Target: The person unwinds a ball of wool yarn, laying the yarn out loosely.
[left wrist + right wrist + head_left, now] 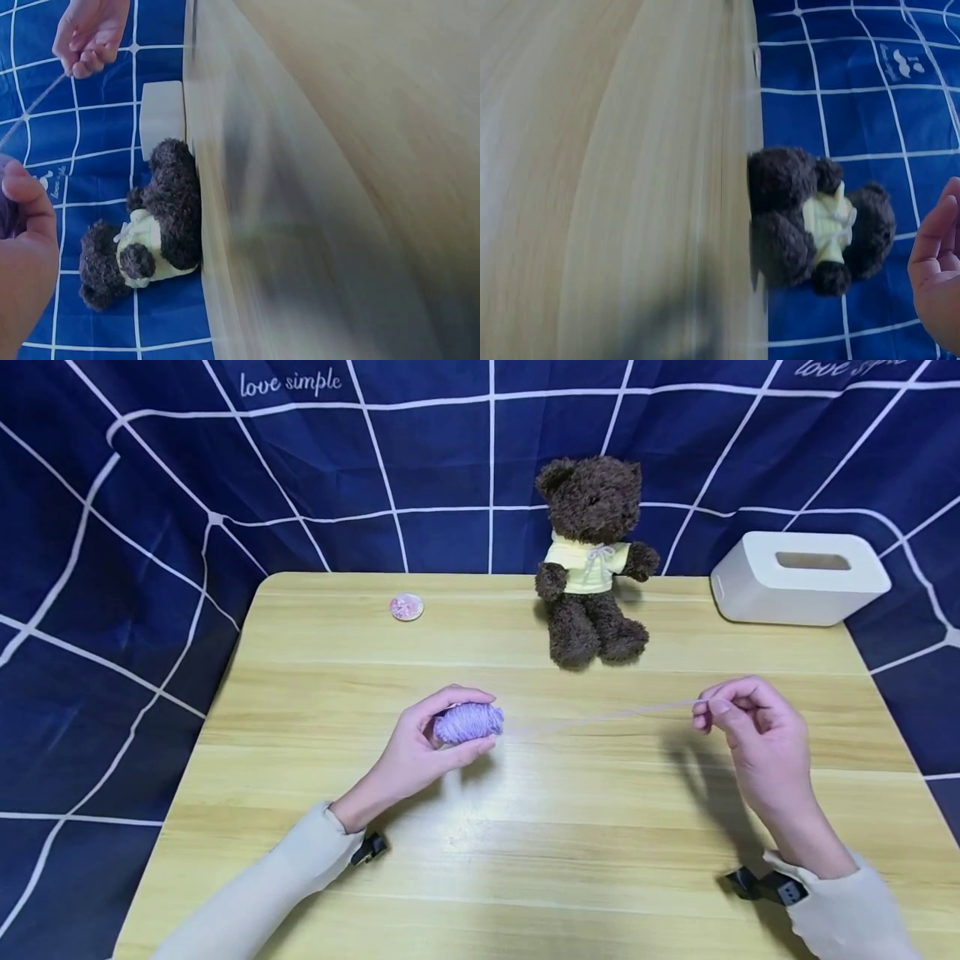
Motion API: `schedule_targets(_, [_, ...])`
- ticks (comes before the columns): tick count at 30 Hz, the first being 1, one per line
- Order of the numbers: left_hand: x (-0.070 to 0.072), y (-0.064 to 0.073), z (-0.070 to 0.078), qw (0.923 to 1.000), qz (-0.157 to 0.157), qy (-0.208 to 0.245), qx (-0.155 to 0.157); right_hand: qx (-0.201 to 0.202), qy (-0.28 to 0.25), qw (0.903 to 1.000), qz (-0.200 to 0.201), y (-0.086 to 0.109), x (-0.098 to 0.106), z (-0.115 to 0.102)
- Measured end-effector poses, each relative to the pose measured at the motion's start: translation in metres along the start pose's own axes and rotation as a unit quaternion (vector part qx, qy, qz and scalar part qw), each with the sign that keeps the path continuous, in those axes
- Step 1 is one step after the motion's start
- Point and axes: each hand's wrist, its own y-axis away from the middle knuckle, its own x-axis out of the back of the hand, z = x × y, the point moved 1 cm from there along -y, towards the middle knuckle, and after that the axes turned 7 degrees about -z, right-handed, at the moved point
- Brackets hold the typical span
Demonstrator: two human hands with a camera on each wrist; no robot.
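A small ball of purple yarn is held in my left hand, with the thumb on its near side and the fingers along its far side. From it a thin strand of yarn runs taut to the right, above the table. My right hand pinches that strand between thumb and fingertips. In the left wrist view the yarn ball shows only in part at the left edge, and the right hand grips the strand at the top. The right wrist view catches part of the right hand.
A brown teddy bear in a yellow top sits at the table's back. To its right stands a white tissue box; to its left lies a round pink disc. A blue gridded cloth hangs behind the wooden table.
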Motion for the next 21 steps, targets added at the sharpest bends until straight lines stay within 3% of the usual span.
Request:
schedule_targets(5, [0.005,0.002,-0.002,0.9997,-0.008,-0.014,0.018,0.022,-0.071,0.9956,0.057,-0.004,0.013,-0.007])
schedule_targets(10, [0.008,0.003,-0.005,0.9998,-0.006,0.003,0.021,0.040,-0.105,0.9864,0.120,-0.009,0.031,-0.015])
schedule_targets(17, [0.012,0.004,-0.006,0.9996,0.004,0.022,0.016,0.055,-0.052,0.9849,0.156,-0.011,0.058,-0.020])
schedule_targets(19, [0.014,0.004,-0.005,0.9996,0.007,0.019,0.020,0.052,-0.074,0.9817,0.167,-0.011,0.065,-0.020])
schedule_targets(21, [0.016,0.005,-0.004,0.9995,0.012,0.007,0.027,0.045,-0.064,0.9796,0.185,-0.010,0.071,-0.020])
